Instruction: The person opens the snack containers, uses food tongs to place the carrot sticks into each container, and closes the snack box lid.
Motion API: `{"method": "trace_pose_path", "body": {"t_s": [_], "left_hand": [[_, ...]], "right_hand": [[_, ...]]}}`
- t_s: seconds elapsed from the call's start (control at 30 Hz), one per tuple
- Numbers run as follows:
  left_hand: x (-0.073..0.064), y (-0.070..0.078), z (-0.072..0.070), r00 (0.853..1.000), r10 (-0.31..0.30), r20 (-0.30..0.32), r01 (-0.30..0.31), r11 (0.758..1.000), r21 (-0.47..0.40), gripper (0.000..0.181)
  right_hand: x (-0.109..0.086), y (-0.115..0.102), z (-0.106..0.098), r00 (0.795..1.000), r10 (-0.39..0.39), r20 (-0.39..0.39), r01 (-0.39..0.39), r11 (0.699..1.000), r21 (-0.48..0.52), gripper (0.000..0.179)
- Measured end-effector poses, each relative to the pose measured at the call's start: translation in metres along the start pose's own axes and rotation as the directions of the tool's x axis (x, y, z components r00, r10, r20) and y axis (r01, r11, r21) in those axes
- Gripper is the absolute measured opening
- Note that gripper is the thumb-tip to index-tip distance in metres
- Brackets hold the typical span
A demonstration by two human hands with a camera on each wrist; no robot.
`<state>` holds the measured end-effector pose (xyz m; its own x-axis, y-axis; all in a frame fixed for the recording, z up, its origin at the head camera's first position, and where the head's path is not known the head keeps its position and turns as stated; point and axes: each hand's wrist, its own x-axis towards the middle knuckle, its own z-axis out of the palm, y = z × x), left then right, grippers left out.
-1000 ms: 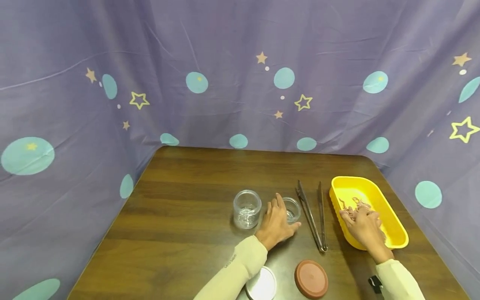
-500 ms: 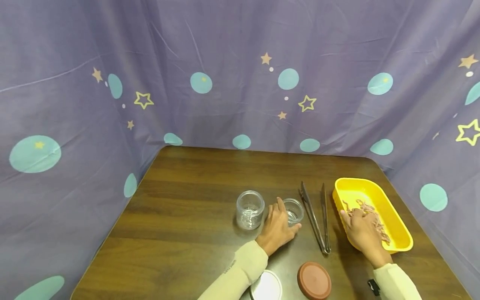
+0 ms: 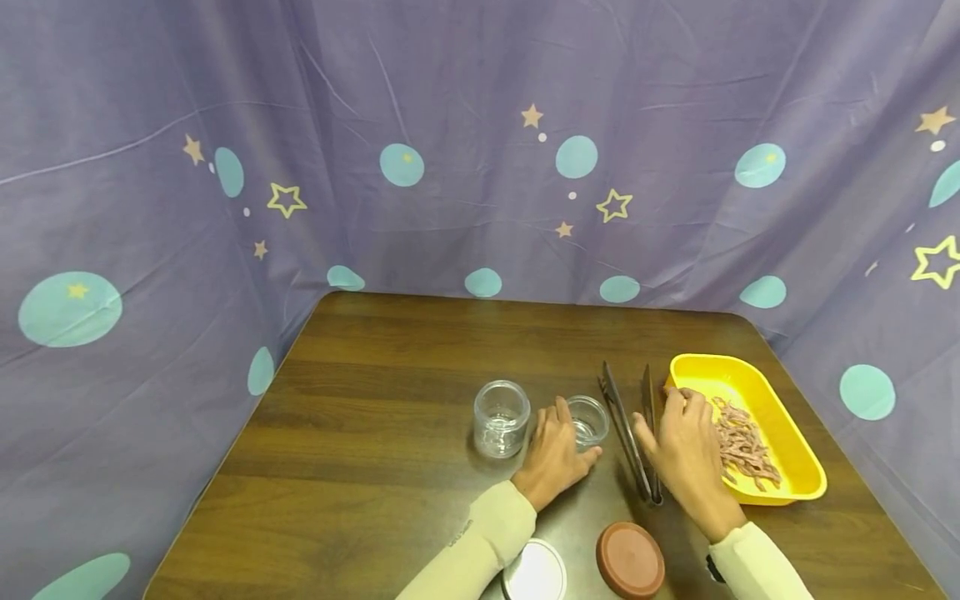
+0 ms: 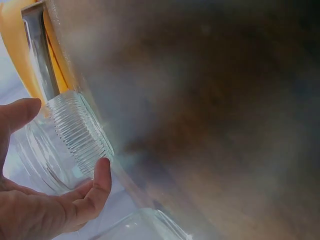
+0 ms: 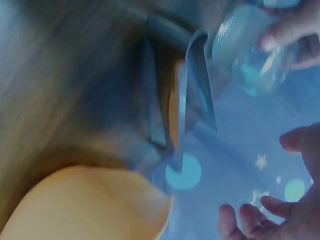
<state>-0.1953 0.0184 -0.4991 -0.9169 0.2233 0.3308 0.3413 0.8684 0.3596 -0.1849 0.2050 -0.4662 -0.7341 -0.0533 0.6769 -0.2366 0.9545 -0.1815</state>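
My left hand (image 3: 555, 450) holds a small clear glass jar (image 4: 80, 135) at its sides, thumb on one side and fingers curled at its ribbed lower part. To its left stands a taller clear glass jar (image 3: 500, 421). My right hand (image 3: 686, 450) is over the gap between the metal tongs (image 3: 630, 442) and the yellow tray (image 3: 795, 454), overlapping both in the head view. Its fingers are spread from the thumb, with nothing visible between them in the right wrist view. Thin brownish-pink strips (image 3: 742, 442) lie heaped in the tray.
Near the front of the wooden table (image 3: 360, 467) lie a reddish-brown round lid (image 3: 630, 560) and a white round lid (image 3: 536, 573), the latter partly under my left sleeve. A purple patterned curtain (image 3: 450, 217) hangs behind and beside the table.
My right hand has come up out of the yellow tray and moved left toward the tongs, leaving the strips in plain sight. My left hand stays at the small jar.
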Motion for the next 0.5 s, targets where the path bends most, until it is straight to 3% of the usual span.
{"method": "trace_pose_path", "body": {"t_s": [0.17, 0.27, 0.4, 0.5], "left_hand": [[0.000, -0.001, 0.002, 1.000, 0.008, -0.016, -0.008, 1.000, 0.012, 0.091], [-0.001, -0.001, 0.002, 1.000, 0.010, -0.022, -0.010, 1.000, 0.009, 0.086], [-0.001, -0.001, 0.002, 1.000, 0.004, -0.025, -0.003, 1.000, 0.023, 0.084], [-0.001, -0.002, 0.001, 1.000, -0.002, -0.027, 0.003, 0.999, 0.038, 0.085]], "right_hand": [[-0.009, -0.007, 0.011, 0.992, -0.119, 0.050, 0.121, 0.992, -0.023, 0.066], [-0.014, -0.010, 0.014, 0.990, -0.125, 0.068, 0.128, 0.991, -0.042, 0.067], [-0.017, -0.014, 0.016, 0.987, -0.019, 0.159, 0.025, 0.999, -0.034, 0.064], [-0.018, -0.017, 0.018, 0.957, 0.108, 0.268, -0.102, 0.994, -0.033, 0.061]]}}
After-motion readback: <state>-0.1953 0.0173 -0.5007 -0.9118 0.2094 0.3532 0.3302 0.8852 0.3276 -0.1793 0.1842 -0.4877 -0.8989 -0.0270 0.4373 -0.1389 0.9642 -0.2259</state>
